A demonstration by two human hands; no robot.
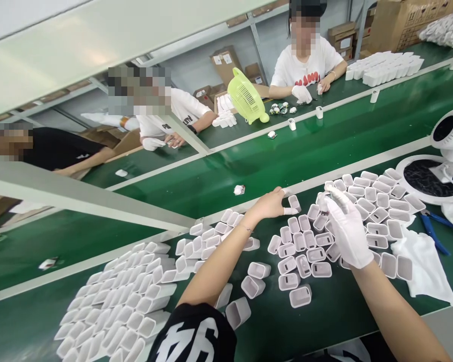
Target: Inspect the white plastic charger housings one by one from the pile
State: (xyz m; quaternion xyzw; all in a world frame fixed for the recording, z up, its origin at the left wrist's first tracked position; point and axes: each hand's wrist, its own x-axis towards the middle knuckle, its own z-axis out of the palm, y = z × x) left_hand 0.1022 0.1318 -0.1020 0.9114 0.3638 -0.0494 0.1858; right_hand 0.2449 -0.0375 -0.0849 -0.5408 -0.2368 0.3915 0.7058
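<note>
My left hand point(272, 204), with white covers on its fingertips, reaches to the far edge of the bench. Its thumb and finger close on the near side of a small white plastic cup-shaped housing point(295, 203). My right hand point(346, 230) wears a white glove and hovers over a cluster of similar open-topped housings point(308, 239). Its fingers are pinched together around a small, partly metallic-looking piece, mostly hidden by the glove. Some housings below have a dark slot inside. A few more housings point(252, 286) lie tipped near my left forearm.
Many white housings point(117, 301) stand in rows at left. Blue-handled pliers point(434, 232), a white cloth point(425, 261) and a round-based white device point(451, 136) are at right. A green conveyor belt point(211, 176) carries small parts; co-workers sit beyond it near a yellow-green basket point(247, 98).
</note>
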